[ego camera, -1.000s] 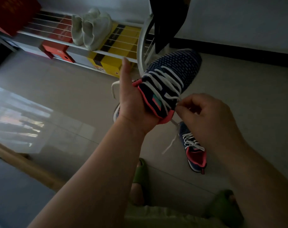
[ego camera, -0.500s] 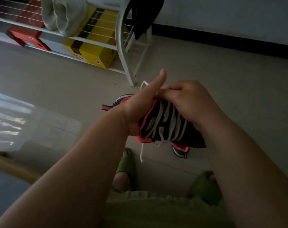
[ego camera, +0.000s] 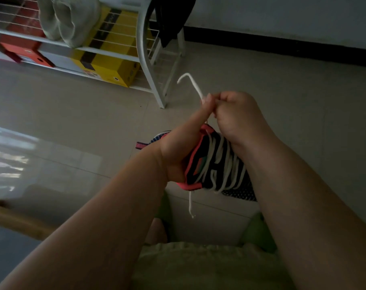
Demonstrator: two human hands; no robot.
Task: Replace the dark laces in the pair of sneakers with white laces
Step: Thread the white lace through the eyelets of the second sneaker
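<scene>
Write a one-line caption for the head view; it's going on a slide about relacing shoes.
Left hand steadies a navy sneaker while the right hand pulls a white lace end upward.

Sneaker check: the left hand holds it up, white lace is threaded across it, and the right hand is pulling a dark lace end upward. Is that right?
Not quite. The head view shows the lace end pinched at the right hand is white, not dark. The rest holds: the left hand holds the sneaker up, and white lace crosses it.
</scene>
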